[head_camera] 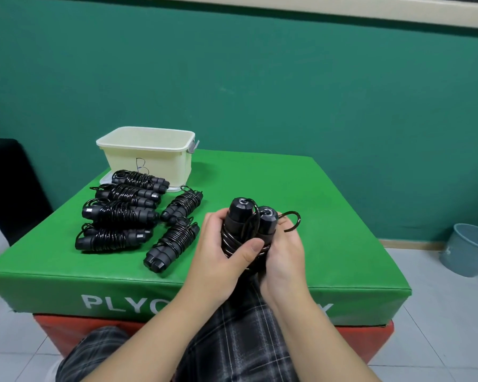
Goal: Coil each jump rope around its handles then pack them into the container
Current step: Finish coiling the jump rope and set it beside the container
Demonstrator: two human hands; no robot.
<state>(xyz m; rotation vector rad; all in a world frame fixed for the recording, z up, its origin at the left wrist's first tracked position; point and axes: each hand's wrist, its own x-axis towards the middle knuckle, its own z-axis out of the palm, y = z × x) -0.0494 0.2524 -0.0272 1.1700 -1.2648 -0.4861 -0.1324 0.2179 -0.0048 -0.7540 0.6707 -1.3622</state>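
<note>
Coiled ropes point(122, 213) before container point(146, 155), on box point(301, 188).

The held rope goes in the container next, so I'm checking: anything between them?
Nothing blocks the way. The held rope can travel above the coiled ropes lying before the container, whose top is open.
</note>
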